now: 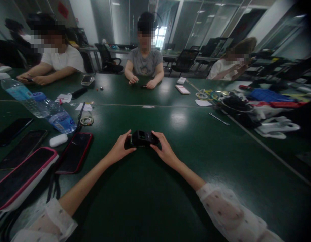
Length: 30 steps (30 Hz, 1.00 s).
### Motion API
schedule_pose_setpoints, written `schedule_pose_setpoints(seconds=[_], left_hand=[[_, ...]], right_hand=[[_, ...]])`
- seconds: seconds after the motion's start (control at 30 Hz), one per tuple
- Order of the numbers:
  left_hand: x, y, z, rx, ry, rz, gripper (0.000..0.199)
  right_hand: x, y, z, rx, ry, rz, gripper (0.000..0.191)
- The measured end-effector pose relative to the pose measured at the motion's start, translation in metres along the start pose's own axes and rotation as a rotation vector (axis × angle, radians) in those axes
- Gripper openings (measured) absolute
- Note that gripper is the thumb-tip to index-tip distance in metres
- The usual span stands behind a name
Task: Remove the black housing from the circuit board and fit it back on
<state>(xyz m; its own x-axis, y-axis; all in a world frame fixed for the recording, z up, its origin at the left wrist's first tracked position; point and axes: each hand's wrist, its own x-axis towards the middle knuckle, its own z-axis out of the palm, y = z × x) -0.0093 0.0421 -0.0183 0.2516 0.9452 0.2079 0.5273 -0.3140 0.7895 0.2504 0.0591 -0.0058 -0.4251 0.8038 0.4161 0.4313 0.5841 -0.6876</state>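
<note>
A: Both hands on it now! L hand (120,147) has the L end of a blk handheld device (142,137), thumb nearer us, fingers on the far side.
B: And R hand (166,149)?
A: Same on the R end, thumb & fingers pinched in around it. Both grips closed, no slack showing.
B: Where's the device, exactly?
A: Mid-view, btwn the hands, sm. screen & btns facing up. Can't tell if it touches the green tabletop (150,191) or sits just above.
B: What's nearby?
A: Off L hand's side: red-edged phone (75,153), wht earbud case (58,140) just beside it, blue-labelled water bottle (57,116) behind.
B: Other side?
A: Silver wrench (219,119) lying well apart, far R. Across the table, a co-worker in a gray T-shirt (145,64), both forearms at the table edge.
</note>
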Motion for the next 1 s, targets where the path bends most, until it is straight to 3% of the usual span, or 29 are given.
schedule_pose_setpoints(seconds=[0.83, 1.0], left_hand=[[0.0025, 0.0047, -0.0009, -0.047, -0.045, -0.022, 0.082], [0.0006, 0.0030, -0.0016, -0.026, -0.040, 0.008, 0.084]], right_hand=[[0.0016, 0.0027, -0.0018, 0.109, -0.041, 0.026, 0.054], [0.0013, -0.0018, -0.0015, 0.070, -0.122, -0.018, 0.053]])
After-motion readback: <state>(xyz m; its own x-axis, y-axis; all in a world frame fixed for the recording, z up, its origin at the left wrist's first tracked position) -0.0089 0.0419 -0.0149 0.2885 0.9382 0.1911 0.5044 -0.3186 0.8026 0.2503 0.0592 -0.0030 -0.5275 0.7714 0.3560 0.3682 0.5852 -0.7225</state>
